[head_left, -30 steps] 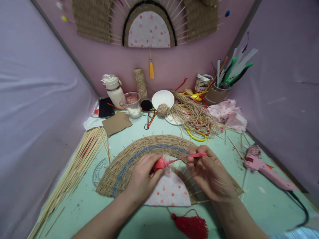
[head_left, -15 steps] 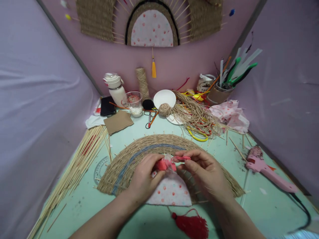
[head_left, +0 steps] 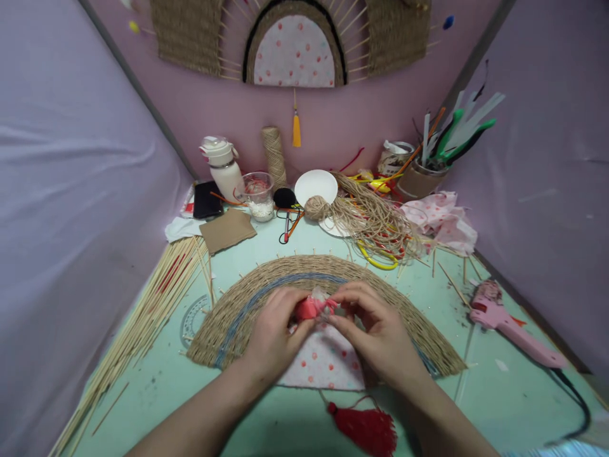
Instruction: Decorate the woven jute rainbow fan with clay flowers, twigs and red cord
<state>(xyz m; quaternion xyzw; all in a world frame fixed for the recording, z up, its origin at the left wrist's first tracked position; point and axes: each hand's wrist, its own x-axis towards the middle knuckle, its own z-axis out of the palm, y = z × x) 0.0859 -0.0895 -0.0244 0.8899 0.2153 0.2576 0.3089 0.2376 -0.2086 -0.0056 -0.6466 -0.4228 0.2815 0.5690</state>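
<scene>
Between my hands is a small pink-red bundle (head_left: 308, 308) with clear plastic around it; its exact kind is hard to make out. My left hand (head_left: 278, 327) pinches its left end between thumb and fingers. My right hand (head_left: 375, 330) pinches the plastic and pink strands on its right side. Both hands are over a woven twine fan (head_left: 266, 285), a half-round piece with a blue band. At its base lies a half-circle of white cloth with red dots (head_left: 323, 365). A red tassel (head_left: 364, 428) rests below the cloth, near my right forearm.
Thin bamboo sticks (head_left: 137, 336) and a protractor (head_left: 194, 320) lie left. A pink glue gun (head_left: 514, 330) with its cord lies right. Behind the fan are a cardboard piece (head_left: 228, 230), a plastic cup (head_left: 259, 197), a white bottle (head_left: 222, 168) and a tangle of twine (head_left: 375, 219).
My right hand has moved left, closer to my left hand. The pink loop it held out to the right is now drawn in against the bundle. The view has shifted slightly.
</scene>
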